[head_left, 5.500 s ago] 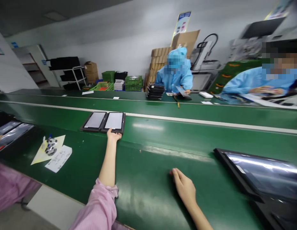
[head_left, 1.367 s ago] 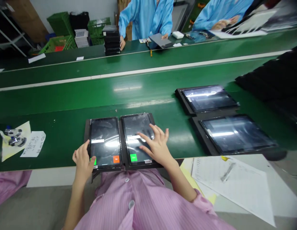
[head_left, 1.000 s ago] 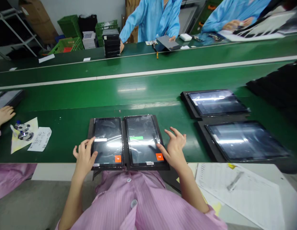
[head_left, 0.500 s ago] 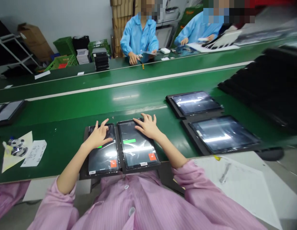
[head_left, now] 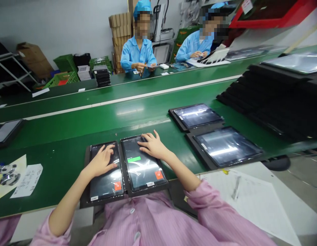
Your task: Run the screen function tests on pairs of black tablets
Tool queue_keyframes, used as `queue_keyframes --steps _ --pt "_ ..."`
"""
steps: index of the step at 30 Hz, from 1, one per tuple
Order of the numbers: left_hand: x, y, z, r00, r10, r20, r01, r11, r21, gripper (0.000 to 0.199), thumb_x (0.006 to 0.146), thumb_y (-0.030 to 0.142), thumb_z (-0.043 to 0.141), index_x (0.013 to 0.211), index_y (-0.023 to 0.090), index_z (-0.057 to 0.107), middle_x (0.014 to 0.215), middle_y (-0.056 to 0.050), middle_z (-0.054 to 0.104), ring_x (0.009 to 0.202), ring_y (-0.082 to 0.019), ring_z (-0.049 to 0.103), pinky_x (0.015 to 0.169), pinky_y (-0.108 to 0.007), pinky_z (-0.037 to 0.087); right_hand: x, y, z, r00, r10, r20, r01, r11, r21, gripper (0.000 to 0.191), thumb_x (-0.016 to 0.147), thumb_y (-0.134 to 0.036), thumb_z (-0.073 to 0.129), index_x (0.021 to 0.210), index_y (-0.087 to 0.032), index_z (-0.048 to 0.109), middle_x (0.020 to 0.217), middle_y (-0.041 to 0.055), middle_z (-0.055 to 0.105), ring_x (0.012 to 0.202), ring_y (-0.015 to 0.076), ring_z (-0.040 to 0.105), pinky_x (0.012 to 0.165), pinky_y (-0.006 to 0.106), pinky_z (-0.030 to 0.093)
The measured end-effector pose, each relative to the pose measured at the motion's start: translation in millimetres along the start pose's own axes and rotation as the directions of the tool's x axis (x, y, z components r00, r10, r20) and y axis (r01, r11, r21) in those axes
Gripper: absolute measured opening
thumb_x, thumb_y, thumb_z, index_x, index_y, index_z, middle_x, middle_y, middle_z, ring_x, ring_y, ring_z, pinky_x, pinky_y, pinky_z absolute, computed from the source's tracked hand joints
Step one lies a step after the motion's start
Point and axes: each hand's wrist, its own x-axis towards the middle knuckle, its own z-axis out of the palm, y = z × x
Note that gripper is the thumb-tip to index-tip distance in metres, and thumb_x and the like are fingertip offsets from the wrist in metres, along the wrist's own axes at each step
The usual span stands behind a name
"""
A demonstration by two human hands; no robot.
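Two tablets lie side by side on dark trays at the front edge of the green bench. Over the left tablet is my left hand, fingers apart, with fingertips at the upper part of the screen. My right hand is spread across the top of the right tablet, holding nothing. Both screens are lit and show an orange-red square at the lower right. A green bar also shows on the right screen. Whether the fingertips press the glass I cannot tell.
Two more tablets, a nearer one and a farther one, lie in dark trays to the right. Beyond them rises a black tray stack. Papers lie at left. Two people in blue work across the bench.
The view has tilted up and shifted slightly. My left fingers have drawn closer together, and the green bar by that hand no longer shows. My right hand stays at the right tablet's top.
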Motion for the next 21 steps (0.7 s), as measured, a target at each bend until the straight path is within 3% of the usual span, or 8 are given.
queue_keyframes --steps 2,7,12,14,16,19,21 --pt "-12 2 -4.8 1.0 -0.015 -0.003 0.015 1.0 0.019 0.048 0.093 0.062 0.051 0.118 0.021 0.053 0.133 -0.016 0.057 0.126 -0.031 0.055 0.116 -0.06 0.03 -14 6 -3 1.0 -0.022 -0.021 0.023 0.998 0.066 0.033 0.107 -0.044 0.045 0.123 -0.033 0.072 0.139 0.0099 0.053 0.128 0.0316 0.045 0.115 0.069 0.016" --pt "-19 -13 -7.9 0.971 -0.177 -0.16 0.204 0.963 0.174 0.057 0.097 0.062 0.039 0.132 0.023 0.059 0.128 -0.017 0.057 0.122 -0.035 0.055 0.113 -0.067 0.022 -21 17 -1 0.971 0.225 -0.086 -0.214 0.97 0.117 0.04 0.107 -0.039 0.039 0.137 -0.027 0.062 0.136 0.0146 0.054 0.126 0.0311 0.047 0.113 0.061 0.027" --pt "-10 -28 3.4 0.959 -0.23 -0.164 0.264 0.936 0.234 0.054 0.099 0.061 0.032 0.132 0.031 0.062 0.137 -0.019 0.052 0.13 -0.037 0.047 0.111 -0.073 0.012 -13 13 10 0.982 0.185 -0.041 -0.181 0.98 0.085 0.037 0.106 -0.041 0.046 0.139 -0.03 0.06 0.142 0.0153 0.047 0.132 0.0327 0.042 0.112 0.059 0.029" --pt "-5 -32 3.5 0.951 -0.241 -0.195 0.281 0.937 0.209 0.06 0.098 0.064 0.028 0.13 0.025 0.061 0.139 -0.021 0.05 0.134 -0.037 0.045 0.112 -0.072 0.01 -12 13 13 0.979 0.191 -0.066 -0.187 0.98 0.071 0.041 0.104 -0.042 0.05 0.143 -0.031 0.056 0.146 0.0166 0.043 0.133 0.0355 0.039 0.108 0.058 0.034" --pt "5 -36 -1.2 0.936 -0.271 -0.225 0.307 0.941 0.141 0.067 0.099 0.064 0.02 0.133 0.018 0.053 0.141 -0.024 0.05 0.136 -0.036 0.045 0.115 -0.07 0.01 -8 17 14 0.97 0.221 -0.098 -0.206 0.969 0.138 0.053 0.103 -0.042 0.051 0.153 -0.026 0.042 0.145 0.0188 0.042 0.13 0.0358 0.042 0.103 0.053 0.041" --pt "28 -40 -11.8 0.943 -0.326 -0.061 0.326 0.945 -0.002 0.063 0.102 0.054 0.007 0.138 0.017 0.044 0.139 -0.019 0.056 0.13 -0.029 0.054 0.119 -0.06 0.02 10 25 14 0.966 0.251 -0.062 -0.227 0.937 0.266 0.065 0.103 -0.04 0.049 0.157 -0.011 0.028 0.14 0.0221 0.048 0.125 0.0336 0.047 0.103 0.046 0.043" --pt "46 -40 -16.2 0.941 -0.32 0.108 0.323 0.946 -0.012 0.062 0.104 0.047 0.002 0.142 0.019 0.043 0.137 -0.014 0.061 0.126 -0.025 0.058 0.114 -0.048 0.035 30 29 11 0.969 0.242 0.058 -0.248 0.939 0.237 0.057 0.103 -0.036 0.048 0.15 -0.004 0.039 0.136 0.0244 0.052 0.126 0.0341 0.048 0.108 0.045 0.038"
